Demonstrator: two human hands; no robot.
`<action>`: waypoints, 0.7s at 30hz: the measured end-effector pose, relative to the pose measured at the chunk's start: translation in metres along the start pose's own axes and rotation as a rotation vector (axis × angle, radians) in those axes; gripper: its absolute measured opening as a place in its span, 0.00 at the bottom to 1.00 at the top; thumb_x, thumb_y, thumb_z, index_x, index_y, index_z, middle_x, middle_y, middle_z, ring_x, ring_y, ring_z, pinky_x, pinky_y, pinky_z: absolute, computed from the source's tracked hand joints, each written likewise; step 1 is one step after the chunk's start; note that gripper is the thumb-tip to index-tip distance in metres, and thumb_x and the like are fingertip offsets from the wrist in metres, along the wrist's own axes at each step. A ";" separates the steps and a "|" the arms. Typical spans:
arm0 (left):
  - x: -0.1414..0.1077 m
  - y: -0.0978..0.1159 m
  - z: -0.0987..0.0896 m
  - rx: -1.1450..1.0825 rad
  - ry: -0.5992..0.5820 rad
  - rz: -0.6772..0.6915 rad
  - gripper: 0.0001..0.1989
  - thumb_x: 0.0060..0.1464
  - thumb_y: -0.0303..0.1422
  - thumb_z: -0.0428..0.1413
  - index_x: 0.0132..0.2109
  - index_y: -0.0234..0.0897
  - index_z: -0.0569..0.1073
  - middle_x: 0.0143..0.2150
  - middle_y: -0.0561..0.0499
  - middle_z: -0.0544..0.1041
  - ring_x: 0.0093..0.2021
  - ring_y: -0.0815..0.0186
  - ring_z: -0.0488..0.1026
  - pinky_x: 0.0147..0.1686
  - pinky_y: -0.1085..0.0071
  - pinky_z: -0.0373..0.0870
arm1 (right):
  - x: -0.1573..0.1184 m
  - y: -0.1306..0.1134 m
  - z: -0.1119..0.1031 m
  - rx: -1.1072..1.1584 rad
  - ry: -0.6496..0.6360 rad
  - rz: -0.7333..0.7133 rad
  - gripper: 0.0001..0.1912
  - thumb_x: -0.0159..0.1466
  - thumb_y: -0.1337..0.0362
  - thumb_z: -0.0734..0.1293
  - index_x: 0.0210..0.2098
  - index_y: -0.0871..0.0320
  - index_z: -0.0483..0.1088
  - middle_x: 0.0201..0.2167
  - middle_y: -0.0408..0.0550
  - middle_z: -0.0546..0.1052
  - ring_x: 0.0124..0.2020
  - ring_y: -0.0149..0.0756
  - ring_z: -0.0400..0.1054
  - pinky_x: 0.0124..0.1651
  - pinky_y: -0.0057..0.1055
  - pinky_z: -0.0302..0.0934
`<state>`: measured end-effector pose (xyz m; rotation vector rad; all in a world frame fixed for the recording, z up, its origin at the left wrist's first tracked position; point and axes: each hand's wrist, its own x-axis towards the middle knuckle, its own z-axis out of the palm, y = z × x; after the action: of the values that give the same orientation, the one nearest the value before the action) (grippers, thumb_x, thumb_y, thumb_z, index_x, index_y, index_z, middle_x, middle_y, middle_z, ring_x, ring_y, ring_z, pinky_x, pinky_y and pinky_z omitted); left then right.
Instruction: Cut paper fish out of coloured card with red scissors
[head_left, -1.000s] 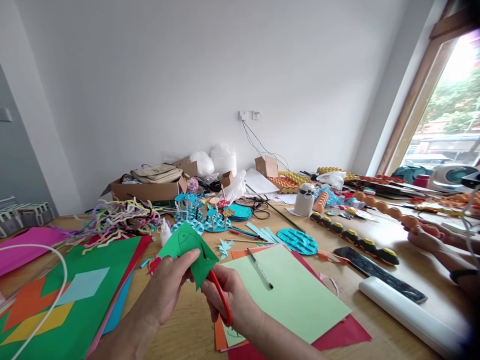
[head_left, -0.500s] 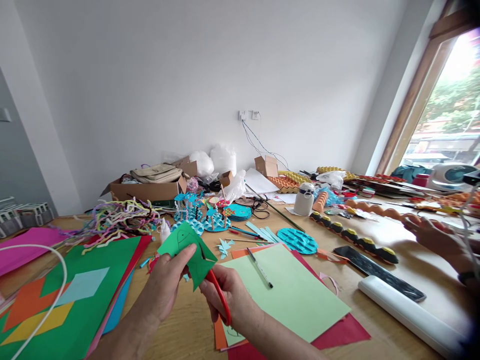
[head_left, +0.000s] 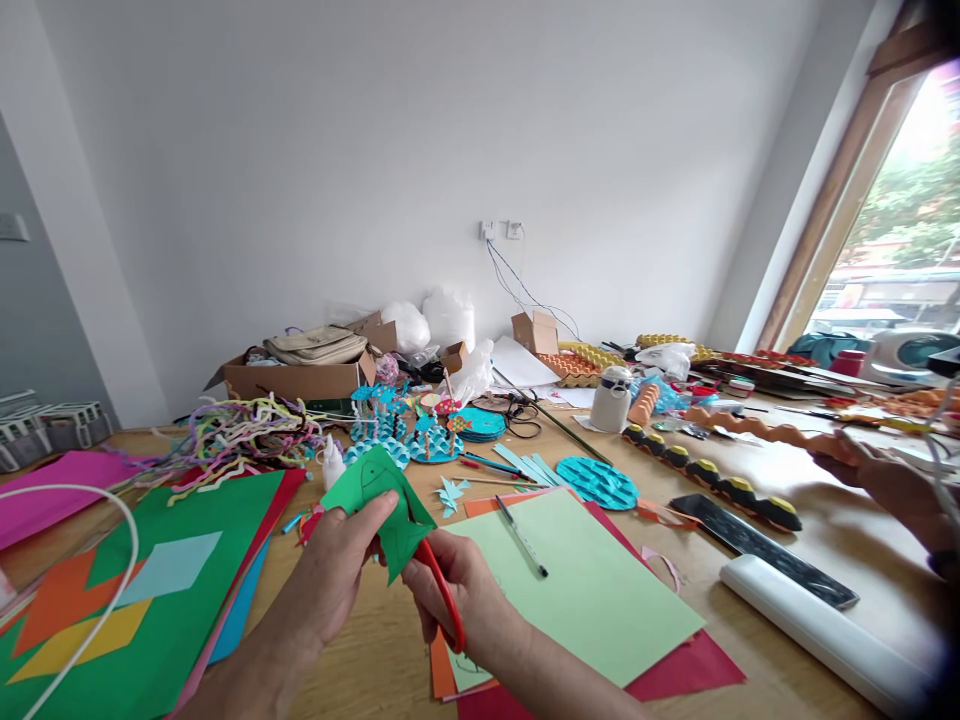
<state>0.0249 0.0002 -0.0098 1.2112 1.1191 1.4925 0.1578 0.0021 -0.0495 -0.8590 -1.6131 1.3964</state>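
My L hand (head_left: 341, 555): fingers closed, thumb pressing green fish-outlined paper pc. (head_left: 360, 487). My R hand (head_left: 471, 590): fingers curled thru handle of red-handled scissors (head_left: 444, 600); I can't tell blade gap. Paper pc. held above wood table (head_left: 337, 670), L of pale-green rect. sheet (head_left: 592, 590).

A craft workroom, shown by a light-brown wooden tabletop (head_left: 360, 655) strewn with making supplies around a large pale green rectangular paper sheet (head_left: 592, 590). Left of that sheet lie a stack of brightly coloured paper (head_left: 232, 525) and a tangle of multicoloured fuzzy craft stems (head_left: 247, 435). Just behind it sits a round turquoise bumpy disc (head_left: 598, 482); farther behind and left, an open brown cardboard box (head_left: 300, 383). To its right runs a black-and-yellow bumpy strip (head_left: 709, 475).
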 end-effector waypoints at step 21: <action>-0.001 0.014 0.005 -0.128 -0.023 -0.147 0.17 0.34 0.38 0.63 0.17 0.37 0.62 0.17 0.59 0.61 0.22 0.71 0.56 0.22 0.75 0.60 | 0.000 0.004 -0.001 -0.024 0.005 0.020 0.12 0.57 0.59 0.61 0.22 0.59 0.60 0.11 0.35 0.59 0.10 0.24 0.56 0.10 0.18 0.49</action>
<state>0.0287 -0.0034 0.0046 1.0336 1.0573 1.4128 0.1584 0.0035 -0.0533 -0.8948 -1.6249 1.3903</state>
